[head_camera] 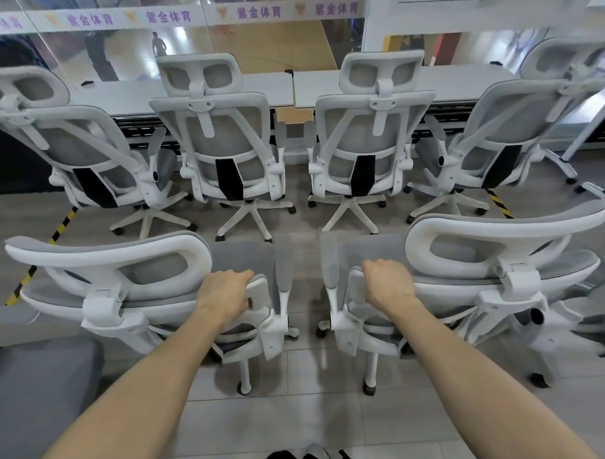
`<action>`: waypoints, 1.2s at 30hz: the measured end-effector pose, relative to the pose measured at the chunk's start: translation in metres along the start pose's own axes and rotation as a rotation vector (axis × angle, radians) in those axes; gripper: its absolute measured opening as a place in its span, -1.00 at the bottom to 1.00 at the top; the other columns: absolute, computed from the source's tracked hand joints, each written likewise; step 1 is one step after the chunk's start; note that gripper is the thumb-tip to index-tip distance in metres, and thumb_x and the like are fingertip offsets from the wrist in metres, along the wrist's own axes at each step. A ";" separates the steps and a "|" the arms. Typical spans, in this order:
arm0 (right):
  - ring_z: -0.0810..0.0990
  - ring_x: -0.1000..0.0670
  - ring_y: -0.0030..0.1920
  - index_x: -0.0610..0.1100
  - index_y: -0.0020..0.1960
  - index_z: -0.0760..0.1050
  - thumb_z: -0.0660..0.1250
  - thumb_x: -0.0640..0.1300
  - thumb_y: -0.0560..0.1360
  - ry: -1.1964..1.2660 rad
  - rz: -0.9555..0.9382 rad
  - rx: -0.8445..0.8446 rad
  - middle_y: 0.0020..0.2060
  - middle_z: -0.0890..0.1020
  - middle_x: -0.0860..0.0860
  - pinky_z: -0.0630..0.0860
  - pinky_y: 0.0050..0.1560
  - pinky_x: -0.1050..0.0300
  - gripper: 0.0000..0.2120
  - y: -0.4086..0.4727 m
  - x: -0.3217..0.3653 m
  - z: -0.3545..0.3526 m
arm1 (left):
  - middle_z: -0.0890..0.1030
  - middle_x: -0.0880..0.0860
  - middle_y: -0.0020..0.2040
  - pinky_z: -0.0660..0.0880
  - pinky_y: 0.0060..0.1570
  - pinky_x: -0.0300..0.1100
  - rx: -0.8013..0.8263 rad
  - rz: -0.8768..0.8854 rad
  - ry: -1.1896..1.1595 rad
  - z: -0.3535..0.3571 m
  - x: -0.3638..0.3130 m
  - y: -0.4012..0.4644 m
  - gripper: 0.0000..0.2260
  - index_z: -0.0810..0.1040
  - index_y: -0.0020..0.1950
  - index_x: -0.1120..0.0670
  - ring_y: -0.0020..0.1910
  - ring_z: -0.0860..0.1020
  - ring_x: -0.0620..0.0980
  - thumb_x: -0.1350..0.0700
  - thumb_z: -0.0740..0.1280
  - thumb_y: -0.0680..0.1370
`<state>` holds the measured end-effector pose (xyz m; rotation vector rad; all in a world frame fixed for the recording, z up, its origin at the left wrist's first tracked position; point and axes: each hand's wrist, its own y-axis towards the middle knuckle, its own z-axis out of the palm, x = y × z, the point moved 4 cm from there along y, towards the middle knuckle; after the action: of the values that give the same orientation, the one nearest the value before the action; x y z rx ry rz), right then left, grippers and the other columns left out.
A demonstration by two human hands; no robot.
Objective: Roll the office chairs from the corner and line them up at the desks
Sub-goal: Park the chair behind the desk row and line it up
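Hands: left hand (225, 293) and right hand (388, 284) were each clamped on a near chair's back edge.
Chairs: left chair (114, 274) and right chair (499, 256) were placed behind four at the table (271, 87).
Advice: both should be pushed evenly, kept apart.

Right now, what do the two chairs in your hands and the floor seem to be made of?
Left chair and right chair: glossy white frames, probably plastic; grey backs look like woven mesh. Floor: pale grey tiles, judging by grout lines and slight sheen.
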<state>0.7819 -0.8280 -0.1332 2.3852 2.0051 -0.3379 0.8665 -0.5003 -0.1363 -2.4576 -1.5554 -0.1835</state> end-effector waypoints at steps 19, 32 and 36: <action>0.68 -0.19 0.04 -0.12 0.18 0.52 0.35 -0.25 0.53 0.006 0.002 0.018 0.03 0.68 -0.09 0.37 -0.13 0.00 -0.77 -0.004 -0.001 -0.003 | 0.74 0.02 0.10 0.49 -0.05 0.00 -0.018 0.008 -0.008 0.000 -0.012 0.002 -0.68 0.53 0.33 -0.14 0.08 0.69 0.19 -0.03 0.41 0.58; 0.68 -0.18 0.02 -0.11 0.18 0.51 0.36 -0.19 0.52 0.042 -0.001 0.039 0.02 0.67 -0.07 0.39 -0.14 0.01 -0.77 -0.006 -0.002 -0.006 | 0.73 0.02 0.08 0.49 -0.08 -0.01 0.006 0.006 -0.011 -0.001 -0.007 0.003 -0.69 0.51 0.30 -0.10 0.06 0.70 0.18 -0.07 0.43 0.58; 0.62 -0.19 -0.02 -0.12 0.15 0.46 0.31 -0.09 0.60 0.116 -0.012 0.043 0.04 0.65 -0.08 0.40 -0.13 0.00 -0.83 -0.009 0.005 -0.017 | 0.71 0.00 0.10 0.52 -0.09 -0.01 0.054 0.020 -0.087 -0.005 -0.006 0.000 -0.64 0.49 0.28 -0.08 0.05 0.69 0.16 -0.15 0.45 0.55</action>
<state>0.7764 -0.8193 -0.1167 2.4734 2.0814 -0.2516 0.8643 -0.5073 -0.1329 -2.4689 -1.5484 -0.0313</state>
